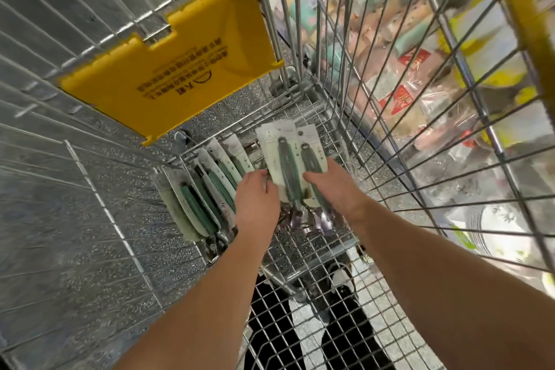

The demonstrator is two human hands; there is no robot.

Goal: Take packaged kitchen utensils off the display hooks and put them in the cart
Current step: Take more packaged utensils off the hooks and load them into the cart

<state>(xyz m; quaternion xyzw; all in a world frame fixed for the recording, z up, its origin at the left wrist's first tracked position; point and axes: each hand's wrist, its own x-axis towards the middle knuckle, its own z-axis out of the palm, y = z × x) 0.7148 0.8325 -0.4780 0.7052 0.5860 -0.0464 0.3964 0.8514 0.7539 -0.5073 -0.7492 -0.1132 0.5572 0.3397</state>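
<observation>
- Wire cart fills my view, yellow flap at eleven o'clock.
- Both my hands reach down into its basket: left hand and right hand grip the packaged utensils together.
- More utensil packs lie at nine o'clock of them.

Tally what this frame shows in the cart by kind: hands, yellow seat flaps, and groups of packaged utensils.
Hands: 2, left hand and right hand
Yellow seat flap: 1
Groups of packaged utensils: 2, fanned row and held stack
Total: 5
</observation>
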